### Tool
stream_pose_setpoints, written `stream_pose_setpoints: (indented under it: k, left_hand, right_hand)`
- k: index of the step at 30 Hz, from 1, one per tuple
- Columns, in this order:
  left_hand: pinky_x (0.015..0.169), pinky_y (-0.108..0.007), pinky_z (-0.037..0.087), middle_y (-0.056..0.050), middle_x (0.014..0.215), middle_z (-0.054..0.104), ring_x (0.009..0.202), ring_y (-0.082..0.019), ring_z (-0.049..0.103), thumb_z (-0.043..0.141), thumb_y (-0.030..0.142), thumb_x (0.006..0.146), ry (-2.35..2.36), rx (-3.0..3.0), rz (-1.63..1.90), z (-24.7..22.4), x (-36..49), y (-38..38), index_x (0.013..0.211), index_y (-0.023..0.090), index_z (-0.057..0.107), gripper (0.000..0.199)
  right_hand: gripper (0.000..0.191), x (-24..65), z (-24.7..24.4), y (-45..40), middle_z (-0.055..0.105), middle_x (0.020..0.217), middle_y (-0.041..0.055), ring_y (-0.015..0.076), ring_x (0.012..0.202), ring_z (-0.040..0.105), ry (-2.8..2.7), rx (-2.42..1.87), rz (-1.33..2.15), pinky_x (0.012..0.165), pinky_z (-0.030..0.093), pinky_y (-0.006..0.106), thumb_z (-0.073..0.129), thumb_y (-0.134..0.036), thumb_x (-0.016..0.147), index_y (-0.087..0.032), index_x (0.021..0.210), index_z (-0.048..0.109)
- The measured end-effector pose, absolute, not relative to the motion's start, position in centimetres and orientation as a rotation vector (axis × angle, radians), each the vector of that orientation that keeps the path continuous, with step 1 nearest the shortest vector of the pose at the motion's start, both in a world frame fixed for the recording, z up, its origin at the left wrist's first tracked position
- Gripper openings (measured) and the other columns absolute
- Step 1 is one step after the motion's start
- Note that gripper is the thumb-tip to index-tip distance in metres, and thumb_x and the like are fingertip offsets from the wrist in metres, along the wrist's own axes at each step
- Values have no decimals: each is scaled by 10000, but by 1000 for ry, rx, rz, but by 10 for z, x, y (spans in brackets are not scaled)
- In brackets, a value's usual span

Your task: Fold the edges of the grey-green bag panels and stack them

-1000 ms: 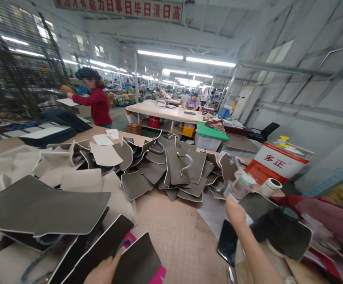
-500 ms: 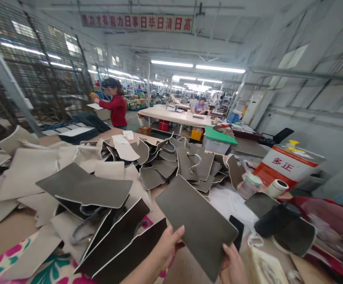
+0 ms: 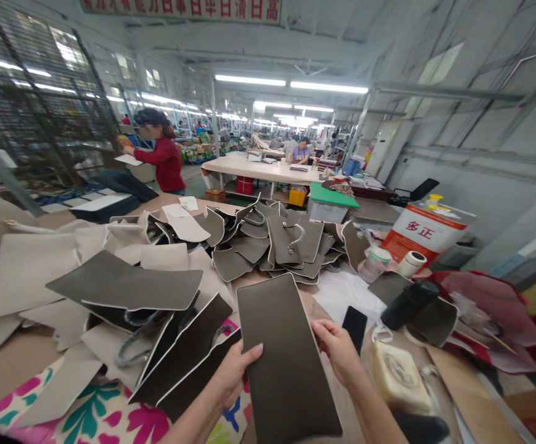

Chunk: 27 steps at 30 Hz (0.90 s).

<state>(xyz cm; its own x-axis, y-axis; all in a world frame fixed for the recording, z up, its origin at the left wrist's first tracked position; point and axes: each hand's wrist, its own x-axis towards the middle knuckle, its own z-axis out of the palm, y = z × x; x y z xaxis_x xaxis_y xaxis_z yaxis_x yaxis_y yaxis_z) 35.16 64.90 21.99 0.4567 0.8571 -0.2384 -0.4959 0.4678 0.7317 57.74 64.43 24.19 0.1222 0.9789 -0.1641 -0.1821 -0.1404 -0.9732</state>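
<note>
Holds the grey-brown, white-edged panel between left hand and right hand, lengthwise away from the body, slanting left; clasps one long edge, left thumb on its face, pinches the other slightly farther out.

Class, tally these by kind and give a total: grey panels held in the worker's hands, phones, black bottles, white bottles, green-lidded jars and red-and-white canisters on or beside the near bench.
Held grey panel: 1
Phone: 1
Black bottle: 1
White bottle: 1
Green-lidded jar: 1
Red-and-white canister: 1
Total: 6
</note>
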Motion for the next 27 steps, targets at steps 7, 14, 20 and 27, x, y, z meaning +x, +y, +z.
stream_pose_setpoints:
  k: [7, 14, 20, 27]
  left_hand:
    - [877, -440, 456, -152, 1008, 661, 930, -286, 618, 634, 220, 747, 667, 615, 895, 213, 350, 648, 1066, 86, 540, 358]
    - [874, -444, 450, -150, 1003, 661, 921, -287, 620, 645, 251, 730, 680, 643, 866, 209, 352, 648, 1073, 103, 531, 391]
    - [952, -452, 358, -139, 1172, 560, 1117, -306, 487, 660, 286, 664, 1004, 1090, 993, 199, 356, 660, 1170, 156, 464, 558]
    - [768, -319, 424, -37, 800, 633, 808, -209, 571, 519, 311, 742, 1237, 1588, 866, 202, 397, 666, 773, 182, 617, 165]
  right_hand:
    - [321, 575, 254, 642, 541, 576, -14, 88, 512, 459, -1153, -1330, 1276, 471, 349, 203, 599, -452, 714, -138, 650, 608]
    - [339, 581, 256, 644, 502, 527, -25, 85, 478, 461, -1252, -1400, 1289, 459, 364, 207, 580, -457, 712, -142, 591, 553]
    - [273, 583, 247, 646, 468, 501, -59, 53, 428, 409, -1073, -1365, 1424, 419, 300, 180, 618, -391, 657, -163, 607, 476]
    - [230, 554, 203, 650, 394, 419, -81, 66, 385, 386, -1143, -1556, 1240, 387, 294, 193, 533, -371, 620, -189, 540, 417]
